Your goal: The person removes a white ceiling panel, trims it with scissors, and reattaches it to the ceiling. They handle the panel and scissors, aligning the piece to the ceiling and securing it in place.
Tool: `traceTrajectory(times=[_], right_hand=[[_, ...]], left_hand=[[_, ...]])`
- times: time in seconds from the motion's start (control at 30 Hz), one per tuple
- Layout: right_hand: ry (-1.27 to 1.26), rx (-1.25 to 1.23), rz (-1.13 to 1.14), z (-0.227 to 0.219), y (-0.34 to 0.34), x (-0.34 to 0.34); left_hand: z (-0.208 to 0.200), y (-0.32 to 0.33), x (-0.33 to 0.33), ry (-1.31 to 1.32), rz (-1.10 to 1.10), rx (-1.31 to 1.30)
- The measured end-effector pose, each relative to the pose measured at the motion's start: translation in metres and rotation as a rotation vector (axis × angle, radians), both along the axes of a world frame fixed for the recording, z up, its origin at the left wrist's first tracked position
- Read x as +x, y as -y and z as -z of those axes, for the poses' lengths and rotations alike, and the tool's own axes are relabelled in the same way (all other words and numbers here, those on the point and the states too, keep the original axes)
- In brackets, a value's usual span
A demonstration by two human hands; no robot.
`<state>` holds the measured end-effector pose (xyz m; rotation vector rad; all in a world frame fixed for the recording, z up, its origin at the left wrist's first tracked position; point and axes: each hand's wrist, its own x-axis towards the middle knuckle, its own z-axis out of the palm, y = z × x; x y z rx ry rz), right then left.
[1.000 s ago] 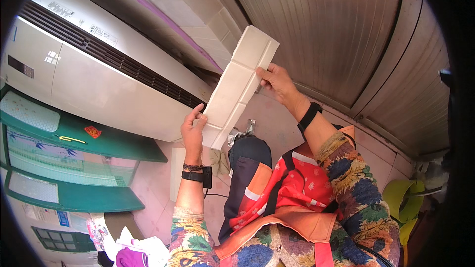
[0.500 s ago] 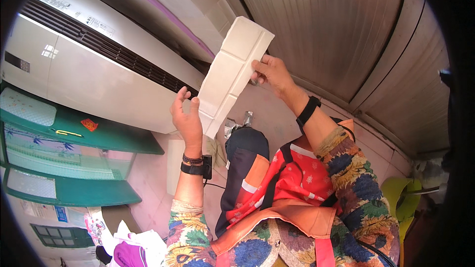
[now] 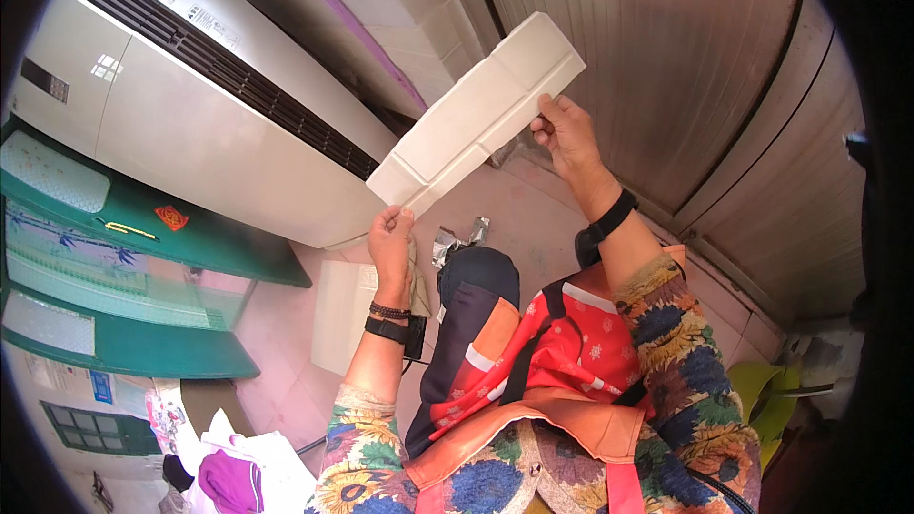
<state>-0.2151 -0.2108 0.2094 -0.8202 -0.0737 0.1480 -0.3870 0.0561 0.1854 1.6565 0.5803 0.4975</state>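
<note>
Held up in front of me is a long cream strip of wall panel [image 3: 471,114] with grooves pressed into it like a tile pattern. It slants from lower left to upper right, and its far long edge looks uneven. My left hand [image 3: 388,249] is closed on the near left corner, thumb and fingers pinching it. My right hand [image 3: 571,141] pinches the near long edge toward the upper right end. A larger cream sheet [image 3: 341,309] lies on the floor beyond my left wrist, with a beige crumpled cloth [image 3: 417,284] beside it.
A tall white air conditioner [image 3: 228,128] with a dark vent spans the left. Below it is a green glass-fronted cabinet [image 3: 171,347]. Panelled doors [image 3: 647,48] stand at the upper right. Crumpled silver foil [image 3: 446,246] lies near my knee. A yellow-green stool [image 3: 762,395] is at right.
The strip has shifted up and right and tilts flatter. My left hand, earlier with fingers spread by the strip's edge, has come down and closed on its corner. My right hand moved right with the strip.
</note>
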Motion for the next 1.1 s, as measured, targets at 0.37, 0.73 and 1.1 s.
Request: traceTrajectory(times=[0.37, 0.73, 1.1], right_hand=[[-0.050, -0.006, 0.025, -0.006, 0.007, 0.000], [-0.081, -0.185, -0.006, 0.002, 0.004, 0.004], [-0.283, -0.145, -0.118, 0.011, 0.006, 0.025]], left_hand=[[0.001, -0.011, -0.004, 0.047, 0.037, -0.156], [0.016, -0.016, 0.001, 0.080, -0.041, -0.088], [0.048, -0.034, -0.008, 0.133, -0.036, -0.237]])
